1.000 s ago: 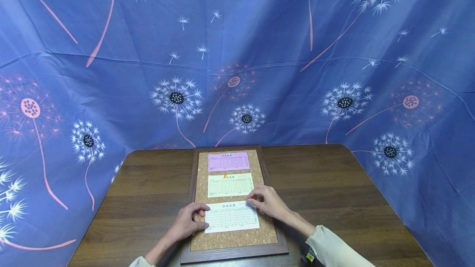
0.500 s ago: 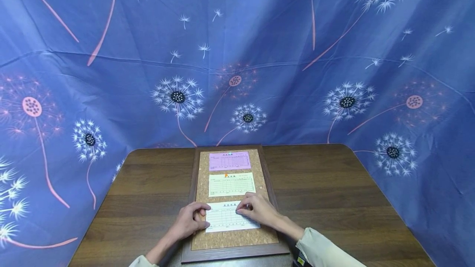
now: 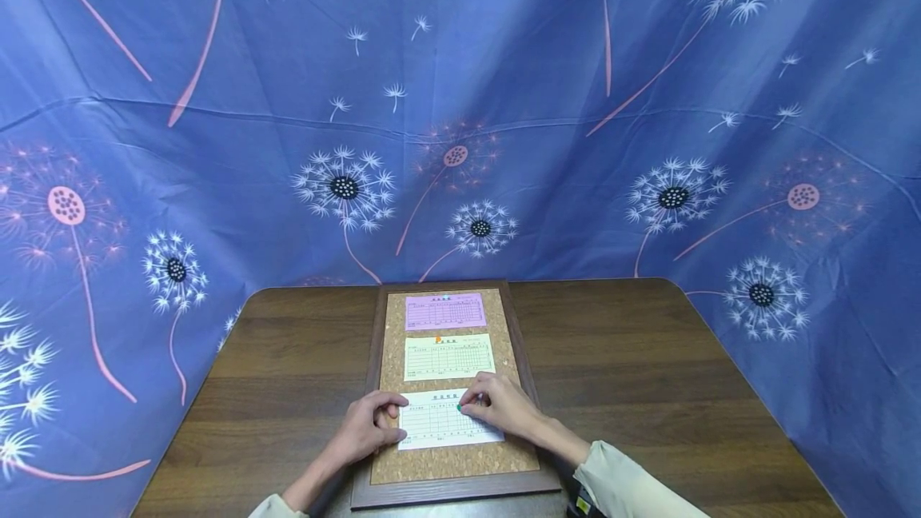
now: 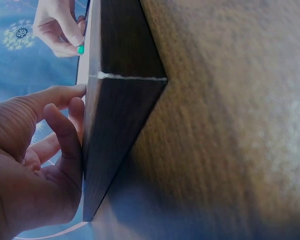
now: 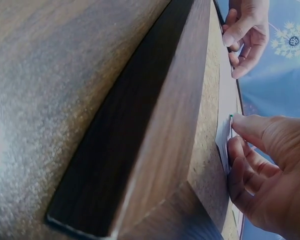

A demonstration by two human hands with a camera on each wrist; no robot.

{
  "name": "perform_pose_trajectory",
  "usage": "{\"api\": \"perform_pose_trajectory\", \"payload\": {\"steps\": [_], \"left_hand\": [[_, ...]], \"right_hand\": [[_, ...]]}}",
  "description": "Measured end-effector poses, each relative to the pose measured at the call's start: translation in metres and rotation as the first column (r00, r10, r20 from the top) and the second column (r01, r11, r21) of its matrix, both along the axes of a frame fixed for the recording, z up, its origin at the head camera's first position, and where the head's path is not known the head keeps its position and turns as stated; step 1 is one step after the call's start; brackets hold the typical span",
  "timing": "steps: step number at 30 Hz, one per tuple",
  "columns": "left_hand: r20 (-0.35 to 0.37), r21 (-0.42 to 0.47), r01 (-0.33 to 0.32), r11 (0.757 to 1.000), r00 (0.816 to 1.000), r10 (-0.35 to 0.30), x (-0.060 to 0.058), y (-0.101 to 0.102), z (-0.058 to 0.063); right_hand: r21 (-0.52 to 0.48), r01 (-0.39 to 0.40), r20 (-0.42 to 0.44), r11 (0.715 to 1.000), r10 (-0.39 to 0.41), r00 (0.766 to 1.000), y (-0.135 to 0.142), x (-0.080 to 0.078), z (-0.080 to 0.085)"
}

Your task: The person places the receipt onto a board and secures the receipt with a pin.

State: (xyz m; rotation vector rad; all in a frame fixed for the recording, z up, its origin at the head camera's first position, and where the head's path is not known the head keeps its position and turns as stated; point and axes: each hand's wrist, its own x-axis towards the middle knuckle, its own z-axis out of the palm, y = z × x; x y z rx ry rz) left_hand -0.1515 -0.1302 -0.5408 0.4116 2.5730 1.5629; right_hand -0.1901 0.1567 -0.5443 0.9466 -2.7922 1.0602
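Observation:
A white printed form [image 3: 432, 424] lies on the cork of a framed board [image 3: 392, 472]. Thumb and forefinger of my left hand [image 3: 370, 426] rest spread on its left corners, holding it flat. Over the form, my right hand [image 3: 500, 404] pinches a green push pin [image 3: 459, 407] between thumb and forefinger, right of the printed heading. The same pin [image 4: 80, 49] shows under those fingertips in the left wrist view. From the right wrist, only a sliver of green shows by the thumb of my right hand [image 5: 270, 170]. The form's right part is partly hidden by that hand.
Farther up the board are a green form [image 3: 449, 360] with an orange push pin [image 3: 438, 339] at its top and a purple form [image 3: 446, 314] with a light-green pin [image 3: 446, 296]. The board lies on a brown wooden table [image 3: 619, 358]. A blue dandelion-print cloth [image 3: 547, 142] hangs behind.
My right hand has moved left and down from the white form's top right corner to near its upper middle, and the green pin has come into sight. My left hand has stayed put.

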Motion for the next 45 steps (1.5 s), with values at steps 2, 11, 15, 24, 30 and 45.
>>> {"api": "perform_pose_trajectory", "payload": {"steps": [2, 11, 15, 24, 30, 45], "left_hand": [[0.001, 0.003, 0.001, 1.000, 1.000, -0.001, 0.000, 0.000, 0.000], [-0.005, 0.002, 0.008, 1.000, 1.000, -0.008, 0.000, 0.000, -0.001], [-0.007, 0.005, 0.009, 1.000, 1.000, -0.009, 0.000, 0.000, 0.000], [-0.013, 0.001, 0.007, 1.000, 1.000, -0.007, -0.002, -0.001, -0.001], [-0.020, -0.014, 0.008, 1.000, 1.000, -0.008, -0.001, 0.000, -0.002], [0.001, -0.013, 0.010, 1.000, 1.000, -0.010, -0.002, -0.001, -0.002]], "right_hand": [[0.005, 0.004, -0.003, 1.000, -0.004, 1.000, -0.001, 0.000, 0.000], [0.015, 0.027, 0.007, 1.000, -0.028, 1.000, -0.004, 0.001, 0.001], [0.019, 0.033, -0.005, 0.999, -0.033, 0.999, -0.005, 0.001, 0.001], [-0.011, 0.032, -0.065, 0.999, -0.033, 0.997, -0.008, -0.001, 0.002], [-0.027, 0.049, -0.071, 0.998, -0.051, 0.996, -0.014, -0.006, 0.002], [-0.042, 0.068, 0.031, 0.997, -0.067, 0.997, -0.037, -0.023, 0.001]]}}
